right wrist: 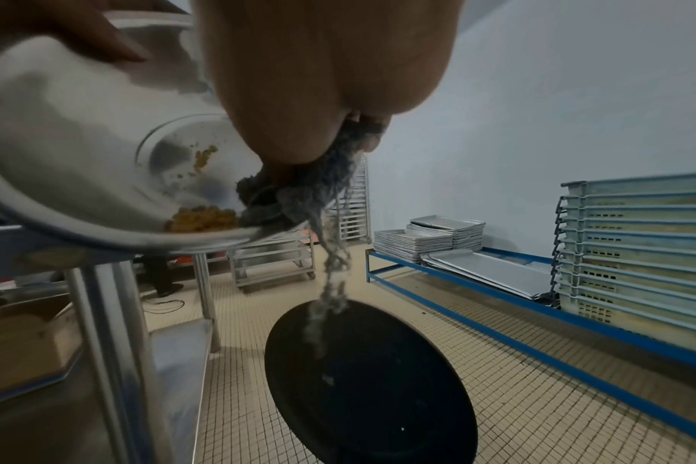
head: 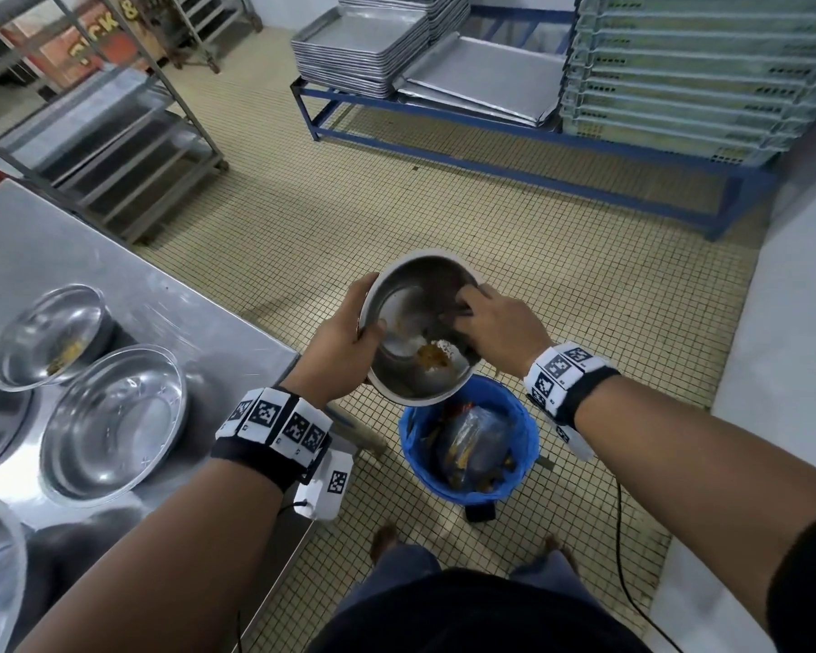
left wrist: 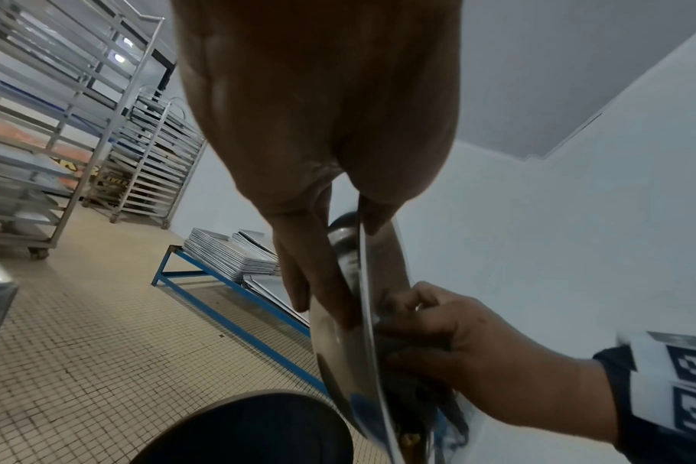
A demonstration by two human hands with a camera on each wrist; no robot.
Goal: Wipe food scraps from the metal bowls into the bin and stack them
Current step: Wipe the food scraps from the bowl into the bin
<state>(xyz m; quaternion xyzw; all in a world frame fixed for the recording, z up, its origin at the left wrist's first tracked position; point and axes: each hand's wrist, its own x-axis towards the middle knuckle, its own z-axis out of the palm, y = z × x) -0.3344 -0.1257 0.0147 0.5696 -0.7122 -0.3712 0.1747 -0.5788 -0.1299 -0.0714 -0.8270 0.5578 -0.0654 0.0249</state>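
Observation:
My left hand [head: 349,337] grips the rim of a metal bowl [head: 411,299], thumb inside, and holds it tilted above the blue-lined bin [head: 528,435]. In the left wrist view the same bowl [left wrist: 338,361] is seen edge-on with the fingers [left wrist: 298,267] against its outside. Yellow food scraps [head: 433,356] lie near the bowl's lower edge. My right hand [head: 486,322] is inside the bowl and holds a dark grey cloth [right wrist: 271,201] against the metal, right beside the scraps [right wrist: 203,219]. Loose threads of the cloth hang down.
A steel table [head: 67,256] at left carries other metal bowls: one with scraps [head: 48,337], an empty one [head: 114,417], more at the left edge. Stacked trays [head: 373,49] and crates [head: 688,73] sit on a blue rack beyond. Tiled floor lies around the bin.

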